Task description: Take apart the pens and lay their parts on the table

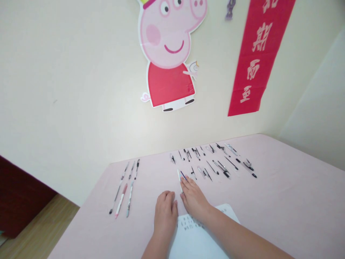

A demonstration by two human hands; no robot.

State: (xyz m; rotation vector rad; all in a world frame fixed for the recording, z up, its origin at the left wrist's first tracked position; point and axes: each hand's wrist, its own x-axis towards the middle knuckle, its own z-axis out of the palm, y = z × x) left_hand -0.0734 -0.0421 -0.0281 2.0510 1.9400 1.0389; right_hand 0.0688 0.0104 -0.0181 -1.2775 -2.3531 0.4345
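My right hand [194,197] reaches over the pink tabletop, its fingers close together on a slim white pen barrel [178,175]. A thin dark blue stick [183,175], like a pen refill, sticks out beside the same fingertips. To its left rests my left hand [165,210], at the edge of a white sheet [199,244] with handwritten dark characters. Its fingers are curled down and together, so whatever lies under them is hidden. Both forearms pass over or beside the sheet.
Several taken-apart pens, with caps [254,175], barrels and refills [231,162], lie in two rows at the back right. On the left are several whole-looking pens, one pink and white [121,200]. A wall with a cartoon pig cutout [171,84] and red banner [246,86] borders the table [283,201].
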